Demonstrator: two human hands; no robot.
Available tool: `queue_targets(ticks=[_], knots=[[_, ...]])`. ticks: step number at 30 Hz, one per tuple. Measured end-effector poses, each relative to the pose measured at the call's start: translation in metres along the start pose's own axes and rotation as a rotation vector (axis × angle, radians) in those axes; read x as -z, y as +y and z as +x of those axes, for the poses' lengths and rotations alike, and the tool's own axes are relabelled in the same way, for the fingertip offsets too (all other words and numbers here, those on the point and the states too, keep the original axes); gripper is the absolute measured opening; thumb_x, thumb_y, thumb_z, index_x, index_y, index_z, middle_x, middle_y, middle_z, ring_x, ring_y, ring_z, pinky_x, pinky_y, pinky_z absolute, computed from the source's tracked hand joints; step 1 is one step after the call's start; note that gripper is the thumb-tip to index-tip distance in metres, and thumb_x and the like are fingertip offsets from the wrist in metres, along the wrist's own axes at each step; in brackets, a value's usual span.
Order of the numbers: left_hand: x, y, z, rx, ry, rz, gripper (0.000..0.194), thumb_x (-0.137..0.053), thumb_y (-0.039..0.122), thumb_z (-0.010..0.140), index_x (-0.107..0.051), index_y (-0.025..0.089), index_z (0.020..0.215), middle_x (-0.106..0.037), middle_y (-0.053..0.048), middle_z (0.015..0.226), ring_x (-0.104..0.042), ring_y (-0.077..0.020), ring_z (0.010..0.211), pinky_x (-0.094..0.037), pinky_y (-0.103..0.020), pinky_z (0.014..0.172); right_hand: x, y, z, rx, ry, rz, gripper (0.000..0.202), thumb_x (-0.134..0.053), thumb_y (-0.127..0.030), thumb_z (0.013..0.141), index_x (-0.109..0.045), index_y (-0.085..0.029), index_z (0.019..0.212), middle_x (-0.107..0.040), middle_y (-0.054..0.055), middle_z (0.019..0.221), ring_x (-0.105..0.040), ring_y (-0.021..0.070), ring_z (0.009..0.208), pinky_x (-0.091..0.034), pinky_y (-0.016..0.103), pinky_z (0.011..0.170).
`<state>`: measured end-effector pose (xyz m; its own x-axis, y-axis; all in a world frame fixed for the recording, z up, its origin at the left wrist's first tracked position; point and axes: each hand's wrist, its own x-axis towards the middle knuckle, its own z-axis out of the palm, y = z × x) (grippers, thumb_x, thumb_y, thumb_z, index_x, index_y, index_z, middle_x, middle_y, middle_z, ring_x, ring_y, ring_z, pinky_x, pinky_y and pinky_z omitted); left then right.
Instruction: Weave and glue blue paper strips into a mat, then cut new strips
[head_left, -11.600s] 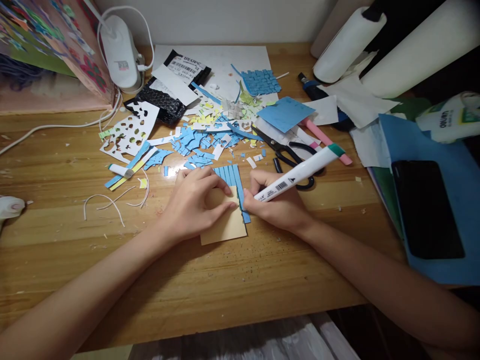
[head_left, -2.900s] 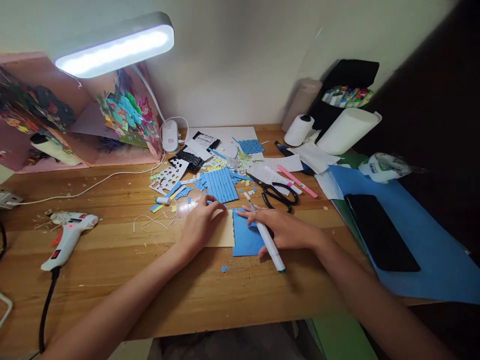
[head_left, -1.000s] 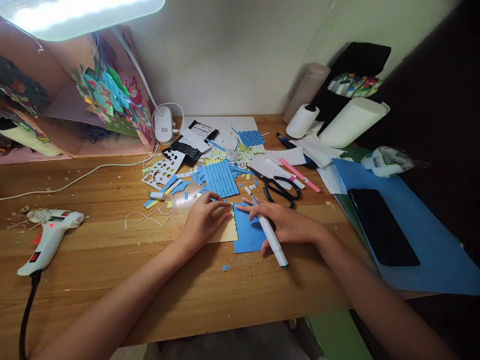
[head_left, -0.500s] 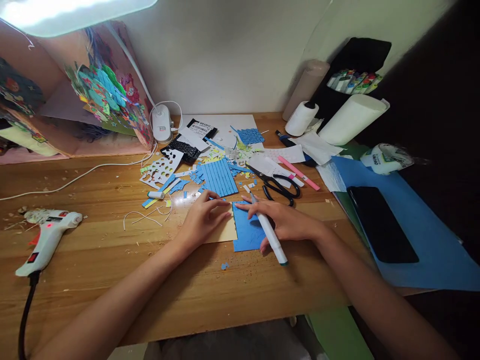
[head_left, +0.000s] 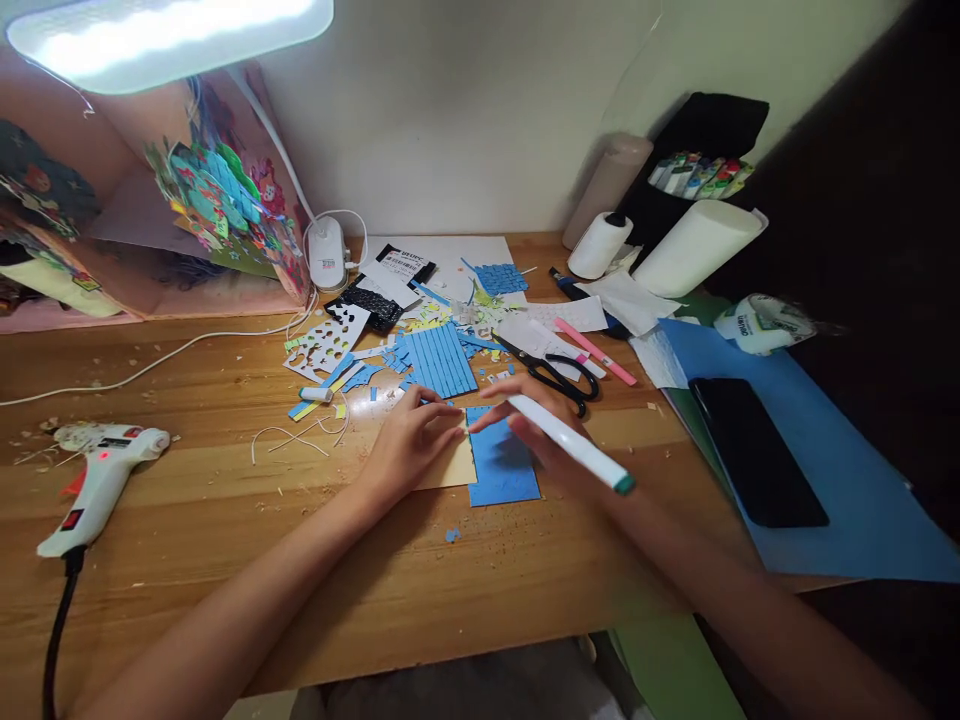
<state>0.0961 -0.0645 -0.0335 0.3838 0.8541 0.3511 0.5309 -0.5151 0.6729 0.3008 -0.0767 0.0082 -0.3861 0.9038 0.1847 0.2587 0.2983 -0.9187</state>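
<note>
My right hand (head_left: pixel 551 425) holds a white marker (head_left: pixel 574 443) with a teal end, tilted between thumb and fingers. Its fingertips are over the upper left of a blue foam-like sheet (head_left: pixel 504 470); whether they touch it is unclear. My left hand (head_left: pixel 411 437) rests on a pale yellow card (head_left: pixel 454 470), thumb and forefinger holding it by its right edge. The card's edge meets the blue sheet's left side, and much of the card is hidden under my left hand. A small marker cap (head_left: pixel 315 394) lies to the left among paper strips.
Beyond my hands lie a grooved blue panel (head_left: pixel 441 360), black scissors (head_left: pixel 555 372), a pink pen (head_left: pixel 596 352) and many scraps. A glue gun (head_left: pixel 105 485) with its red light on is at left. A phone (head_left: pixel 757 450) rests on blue sheeting at right.
My right hand has lifted the marker's writing end from the blue sheet, and its teal end has swung right and up. My left hand stays on the card. The view has shifted slightly.
</note>
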Motion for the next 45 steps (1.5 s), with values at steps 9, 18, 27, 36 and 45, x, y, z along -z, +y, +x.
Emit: queue_targets(ticks=[9, 18, 27, 36, 45], knots=[[-0.002, -0.001, 0.0, 0.006, 0.013, -0.017, 0.016, -0.065, 0.023, 0.078, -0.065, 0.022, 0.094, -0.055, -0.004, 0.091, -0.056, -0.017, 0.085, -0.051, -0.036, 0.075, -0.026, 0.026, 0.022, -0.145, 0.292, 0.135, 0.021, -0.053, -0.042, 0.083, -0.053, -0.021, 0.081, -0.059, -0.003, 0.067, -0.054, 0.0113, 0.057, -0.042, 0.023, 0.052], [-0.002, 0.0, 0.0, 0.017, 0.013, -0.017, 0.016, -0.066, 0.022, 0.078, -0.065, 0.021, 0.093, -0.054, -0.004, 0.091, -0.055, -0.0166, 0.085, -0.05, -0.035, 0.075, -0.028, 0.027, 0.021, -0.2, 0.227, -0.014, 0.028, -0.055, -0.039, 0.083, -0.044, -0.021, 0.065, -0.048, -0.007, 0.05, -0.045, 0.0096, 0.046, -0.034, 0.023, 0.047], [-0.004, -0.002, 0.0, 0.005, 0.025, 0.006, 0.015, -0.065, 0.025, 0.078, -0.065, 0.022, 0.092, -0.056, -0.005, 0.092, -0.056, -0.0171, 0.084, -0.05, -0.035, 0.073, -0.028, 0.026, 0.021, -0.189, 0.219, -0.039, 0.027, -0.054, -0.037, 0.084, -0.043, -0.022, 0.064, -0.046, -0.007, 0.052, -0.045, 0.0102, 0.048, -0.035, 0.024, 0.05], [-0.003, 0.0, 0.001, 0.026, 0.007, -0.005, 0.012, -0.064, 0.023, 0.079, -0.065, 0.021, 0.091, -0.057, -0.005, 0.09, -0.056, -0.0169, 0.084, -0.049, -0.035, 0.074, -0.028, 0.032, 0.021, -0.167, 0.202, -0.056, 0.026, -0.053, -0.036, 0.084, -0.044, -0.021, 0.064, -0.048, -0.006, 0.053, -0.046, 0.0101, 0.049, -0.036, 0.024, 0.05], [-0.002, -0.001, 0.003, 0.027, -0.01, -0.006, 0.015, -0.065, 0.024, 0.078, -0.066, 0.02, 0.092, -0.057, -0.005, 0.09, -0.057, -0.0171, 0.084, -0.05, -0.035, 0.075, -0.028, 0.029, 0.021, -0.175, 0.201, -0.025, 0.026, -0.053, -0.035, 0.084, -0.042, -0.022, 0.064, -0.047, -0.007, 0.049, -0.043, 0.0093, 0.046, -0.034, 0.024, 0.05]])
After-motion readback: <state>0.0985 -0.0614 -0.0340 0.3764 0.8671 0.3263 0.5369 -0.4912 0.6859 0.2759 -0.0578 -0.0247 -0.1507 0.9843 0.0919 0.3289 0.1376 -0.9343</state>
